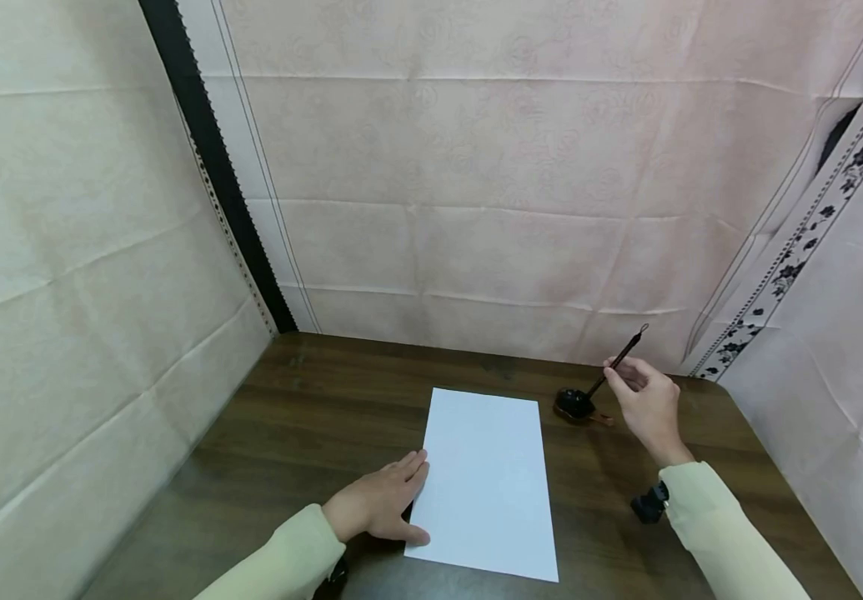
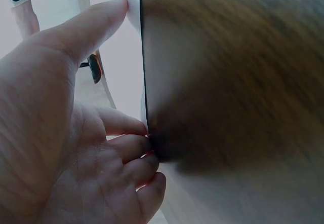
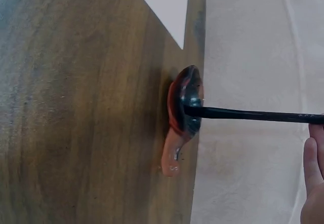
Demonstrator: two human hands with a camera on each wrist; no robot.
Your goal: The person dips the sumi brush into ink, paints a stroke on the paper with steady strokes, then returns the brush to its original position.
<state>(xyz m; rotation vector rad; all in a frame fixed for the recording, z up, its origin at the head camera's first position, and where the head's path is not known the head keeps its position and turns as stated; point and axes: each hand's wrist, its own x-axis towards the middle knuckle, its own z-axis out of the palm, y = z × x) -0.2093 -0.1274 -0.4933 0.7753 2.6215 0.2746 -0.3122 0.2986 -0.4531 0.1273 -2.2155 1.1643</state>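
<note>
A blank white sheet of paper (image 1: 487,492) lies on the wooden table. My left hand (image 1: 384,500) rests on its left edge, fingers extended and thumb spread near the lower corner. In the left wrist view that hand's thumb and fingertips touch the paper (image 2: 124,67) along its border. Right of the sheet, my right hand (image 1: 649,408) pinches a dark writing brush (image 1: 617,360) with a loop at its top. The brush's lower end meets a small black ink dish (image 3: 188,95) with a reddish-brown base and curled handle; its tip is hidden there.
The brown tabletop (image 1: 311,417) runs back to a pale cloth backdrop (image 1: 476,208). More cloth hangs at the left (image 1: 86,292) and right, the right one with a floral border (image 1: 791,267). Black wrist devices sit at both sleeves.
</note>
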